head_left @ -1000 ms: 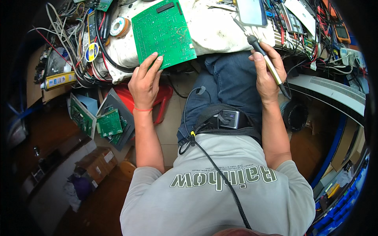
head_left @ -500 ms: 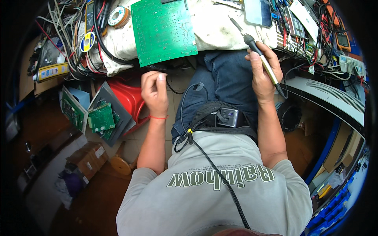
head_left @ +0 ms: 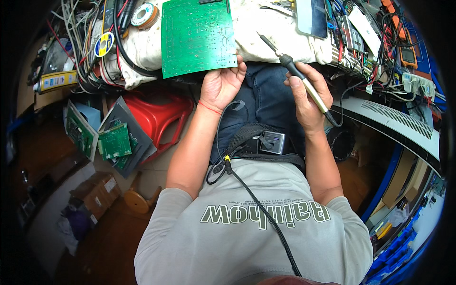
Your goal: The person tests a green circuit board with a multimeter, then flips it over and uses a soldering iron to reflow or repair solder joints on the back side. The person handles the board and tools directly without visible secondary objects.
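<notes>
A large green circuit board [head_left: 197, 40] lies on the white cloth, its near edge jutting over the front of the bench. My left hand [head_left: 221, 88] is at the board's near right corner, palm up, with some fingers hidden beneath it and curled fingertips showing beside the corner. In my right hand [head_left: 311, 95] is a soldering iron [head_left: 308, 85], held like a pen between thumb and fingers. Its tip points up and left, above the cloth and apart from the board. A cord runs from the iron's lower end toward the right.
Solder spools [head_left: 145, 15] and tangled cables [head_left: 88, 47] crowd the left of the white cloth [head_left: 266, 35]. A phone [head_left: 311, 19] lies at the back right, near a multimeter [head_left: 407, 54]. Below left are a red stool [head_left: 152, 116] and more circuit boards [head_left: 115, 141].
My left hand has moved right and turned from a loose fist to palm up at the board's corner. My right hand with the soldering iron has shifted slightly left and nearer to me.
</notes>
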`<state>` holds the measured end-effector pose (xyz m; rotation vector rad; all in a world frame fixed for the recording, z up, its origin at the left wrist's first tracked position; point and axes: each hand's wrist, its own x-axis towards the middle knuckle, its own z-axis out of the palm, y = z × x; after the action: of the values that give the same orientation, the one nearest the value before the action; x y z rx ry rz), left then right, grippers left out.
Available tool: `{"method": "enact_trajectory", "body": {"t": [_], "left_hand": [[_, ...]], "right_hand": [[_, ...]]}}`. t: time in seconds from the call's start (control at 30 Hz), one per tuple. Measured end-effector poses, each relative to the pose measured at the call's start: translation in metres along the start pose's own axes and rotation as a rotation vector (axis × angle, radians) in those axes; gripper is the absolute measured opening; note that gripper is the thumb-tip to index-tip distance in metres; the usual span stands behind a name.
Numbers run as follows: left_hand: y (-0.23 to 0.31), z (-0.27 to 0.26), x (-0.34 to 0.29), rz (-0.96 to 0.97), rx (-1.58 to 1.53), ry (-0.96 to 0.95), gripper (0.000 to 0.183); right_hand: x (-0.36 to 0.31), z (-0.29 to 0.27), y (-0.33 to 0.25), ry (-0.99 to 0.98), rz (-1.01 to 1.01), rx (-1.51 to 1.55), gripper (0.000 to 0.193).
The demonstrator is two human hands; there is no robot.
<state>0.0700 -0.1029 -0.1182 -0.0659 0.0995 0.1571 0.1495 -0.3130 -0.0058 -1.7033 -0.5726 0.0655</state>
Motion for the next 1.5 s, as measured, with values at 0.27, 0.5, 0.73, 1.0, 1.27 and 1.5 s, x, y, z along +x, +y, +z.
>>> {"method": "enact_trajectory", "body": {"t": [0.27, 0.5, 0.73, 1.0, 1.27, 1.5], "left_hand": [[0.003, -0.008, -0.006, 0.062, 0.005, -0.075, 0.026], [0.006, -0.003, -0.008, 0.024, 0.046, 0.011, 0.027], [0.014, -0.011, 0.006, -0.1, -0.03, -0.134, 0.033], [0.012, -0.017, 0.011, -0.095, -0.045, -0.152, 0.035], [0.008, -0.018, 0.007, -0.004, 0.041, -0.125, 0.036], [0.012, -0.017, 0.006, -0.054, 0.006, -0.124, 0.033]], "right_hand": [[0.003, 0.007, -0.004, -0.031, 0.008, 0.06, 0.031], [0.0, 0.011, -0.004, -0.083, 0.038, 0.052, 0.031], [0.001, 0.015, -0.005, -0.131, 0.049, 0.106, 0.033], [0.012, 0.014, -0.011, -0.159, 0.284, 0.284, 0.035], [0.03, 0.02, -0.007, -0.229, 0.357, 0.255, 0.034], [0.043, 0.022, 0.003, -0.31, 0.332, 0.261, 0.03]]}}
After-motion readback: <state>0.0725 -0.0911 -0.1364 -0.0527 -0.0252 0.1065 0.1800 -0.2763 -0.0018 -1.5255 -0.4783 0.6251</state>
